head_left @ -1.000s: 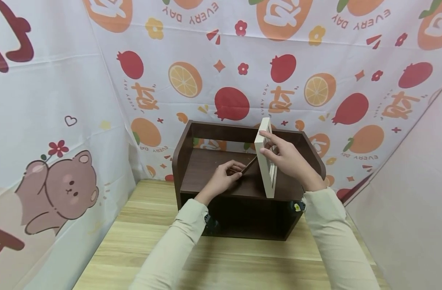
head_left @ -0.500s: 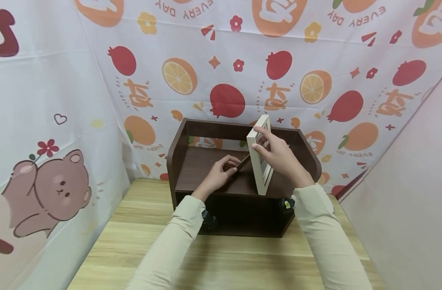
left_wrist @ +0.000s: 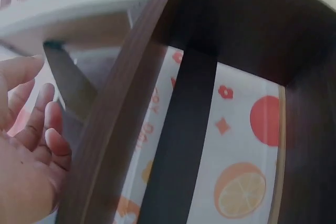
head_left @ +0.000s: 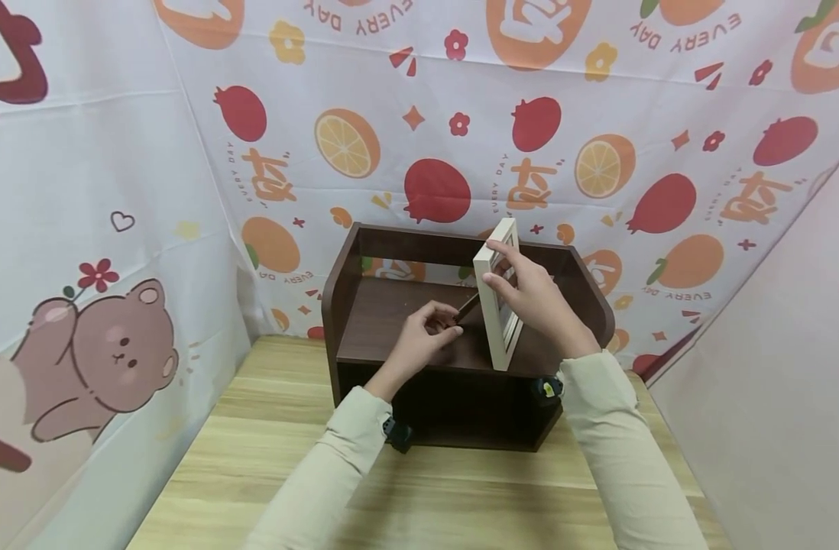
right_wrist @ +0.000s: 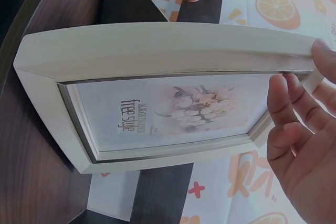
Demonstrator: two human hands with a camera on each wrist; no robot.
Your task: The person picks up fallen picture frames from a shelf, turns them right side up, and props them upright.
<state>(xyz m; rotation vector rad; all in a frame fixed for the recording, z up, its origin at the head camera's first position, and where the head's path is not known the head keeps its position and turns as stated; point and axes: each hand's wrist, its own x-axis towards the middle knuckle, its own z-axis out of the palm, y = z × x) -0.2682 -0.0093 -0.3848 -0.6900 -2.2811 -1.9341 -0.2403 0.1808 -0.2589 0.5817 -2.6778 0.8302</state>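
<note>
A cream picture frame (head_left: 490, 305) stands upright on the top board of a dark brown desk shelf (head_left: 385, 305). My right hand (head_left: 532, 294) grips its upper edge, thumb on one side and fingers on the other. In the right wrist view, the frame's front (right_wrist: 157, 51) shows a flower print with lettering. From its back a dark support leg (left_wrist: 73, 80) sticks out. Beside that leg is my left hand (head_left: 419, 340), its fingers loosely bent. In the left wrist view, a gap shows between these fingers (left_wrist: 39, 114) and the leg.
The shelf has raised side panels (head_left: 340, 305), a back rail (head_left: 419, 244) and a dark lower compartment (head_left: 468, 405). It stands on a light wood table (head_left: 254, 428) against a fruit-print cloth (head_left: 392, 69). A bear-print cloth (head_left: 124, 359) hangs at the left.
My left thumb and fingers, pinching the support leg before, have come apart from it. The frame and my right hand keep nearly the same pose; the head view shifts slightly.
</note>
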